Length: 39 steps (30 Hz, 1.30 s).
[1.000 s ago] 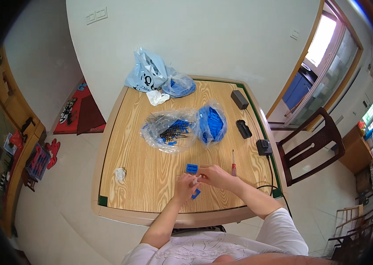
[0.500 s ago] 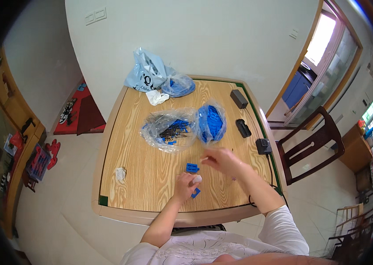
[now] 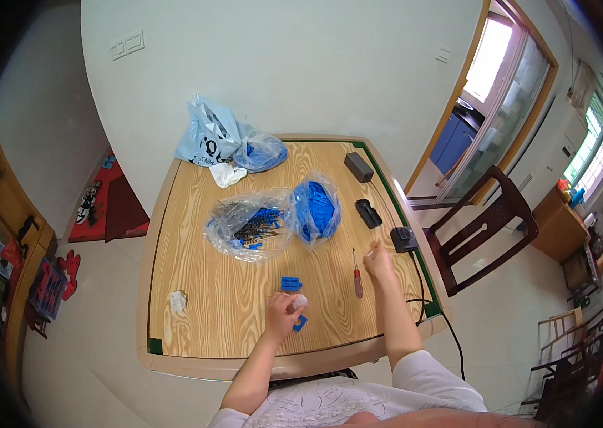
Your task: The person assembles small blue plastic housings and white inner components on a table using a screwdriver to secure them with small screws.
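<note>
My left hand [image 3: 280,315] is closed on a small white wad [image 3: 300,302], which pokes out past the thumb and fingertips. Just beyond that hand lies a blue plastic block [image 3: 290,283] with a small tab on its side. Another blue plastic piece [image 3: 300,324] shows partly beside the fingers on the near side. My right hand [image 3: 379,263] is over the right part of the table, fingers curled together; what they hold, if anything, is hidden. To its left lies a screwdriver [image 3: 358,283] with a reddish handle, its tip pointing away from me.
A clear bag of dark screws and blue bits [image 3: 248,228] lies mid-table, beside a bag of blue parts [image 3: 318,212]. Black devices [image 3: 403,240] with a cable line the right side. Crumpled tissue [image 3: 178,301] lies left; a light-blue bag [image 3: 209,132] stands at the back.
My right hand has moved right, away from the left hand, toward the black device. The screwdriver now shows uncovered on the table. The whole view has shifted; my left hand keeps its grip.
</note>
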Tool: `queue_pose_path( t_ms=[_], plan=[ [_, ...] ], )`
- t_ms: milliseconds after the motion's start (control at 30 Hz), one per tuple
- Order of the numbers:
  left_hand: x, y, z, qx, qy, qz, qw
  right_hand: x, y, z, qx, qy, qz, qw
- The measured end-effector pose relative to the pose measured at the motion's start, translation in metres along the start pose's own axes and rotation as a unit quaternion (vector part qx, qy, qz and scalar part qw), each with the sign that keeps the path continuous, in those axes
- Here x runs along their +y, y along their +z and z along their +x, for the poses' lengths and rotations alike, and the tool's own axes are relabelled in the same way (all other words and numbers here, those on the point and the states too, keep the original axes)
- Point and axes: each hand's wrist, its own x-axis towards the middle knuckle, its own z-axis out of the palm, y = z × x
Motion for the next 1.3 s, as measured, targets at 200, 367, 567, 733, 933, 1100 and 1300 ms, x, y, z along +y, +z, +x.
queue_pose_path(
  t_ms=[200, 367, 567, 733, 933, 1100, 1300],
  plan=[
    [0.008, 0.002, 0.006, 0.067, -0.001, -0.063, 0.996, -0.086, -0.03, -0.105, -0.113, -0.248, 0.257, 0.927],
    [0.033, -0.013, 0.018, 0.045, -0.006, -0.075, 0.996, -0.098, 0.005, -0.143, -0.33, -0.071, 0.456, 0.823],
    [0.032, -0.03, 0.037, 0.01, -0.035, -0.071, 0.997, -0.074, 0.024, -0.14, -0.267, 0.0, 0.497, 0.826],
    [-0.007, -0.041, 0.054, -0.057, -0.002, 0.102, 0.993, -0.068, 0.028, -0.142, -0.201, -0.056, 0.543, 0.814],
    [-0.011, -0.041, 0.065, -0.176, -0.07, 0.028, 0.982, -0.076, 0.032, -0.128, -0.181, -0.05, 0.547, 0.816],
    [0.01, -0.045, 0.058, -0.151, -0.182, -0.188, 0.953, -0.105, 0.019, -0.121, -0.201, -0.06, 0.56, 0.802],
    [0.028, -0.054, 0.053, -0.076, -0.151, -0.43, 0.887, -0.131, 0.001, -0.135, -0.233, -0.112, 0.512, 0.819]
  ],
)
